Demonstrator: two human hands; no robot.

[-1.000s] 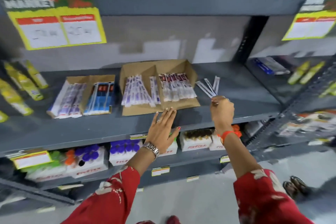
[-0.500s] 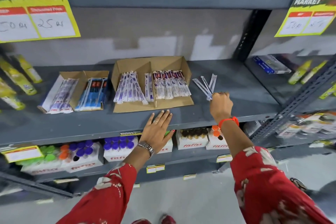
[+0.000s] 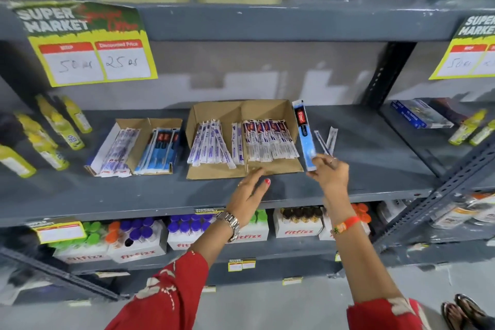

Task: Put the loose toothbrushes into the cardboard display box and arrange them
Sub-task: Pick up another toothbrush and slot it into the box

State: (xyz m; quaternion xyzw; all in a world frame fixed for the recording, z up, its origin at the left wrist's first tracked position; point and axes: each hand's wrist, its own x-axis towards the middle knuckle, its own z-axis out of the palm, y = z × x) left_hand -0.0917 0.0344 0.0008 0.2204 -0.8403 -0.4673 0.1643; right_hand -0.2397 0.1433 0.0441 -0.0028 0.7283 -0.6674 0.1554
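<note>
A brown cardboard display box [image 3: 238, 111] lies open on the grey shelf, with two rows of packaged toothbrushes [image 3: 265, 139] inside. My right hand [image 3: 330, 173] holds the lower end of a blue-and-red packaged toothbrush [image 3: 304, 131], raised just right of the box's right wall. Two more loose toothbrushes [image 3: 326, 138] lie on the shelf behind that hand. My left hand [image 3: 247, 197] rests flat, fingers apart, on the shelf edge, its fingertips on the box's front flap.
A second cardboard box [image 3: 134, 147] of toothbrushes sits to the left. Yellow bottles [image 3: 53, 128] stand at far left. A blue box [image 3: 417, 112] lies on the right-hand shelf. Bottle cartons [image 3: 297, 224] fill the lower shelf. Price signs [image 3: 88, 43] hang above.
My right hand has lifted one blue toothbrush pack off the loose pile and brought it left toward the box. My left hand slid forward to the box's front flap. The view tilted up.
</note>
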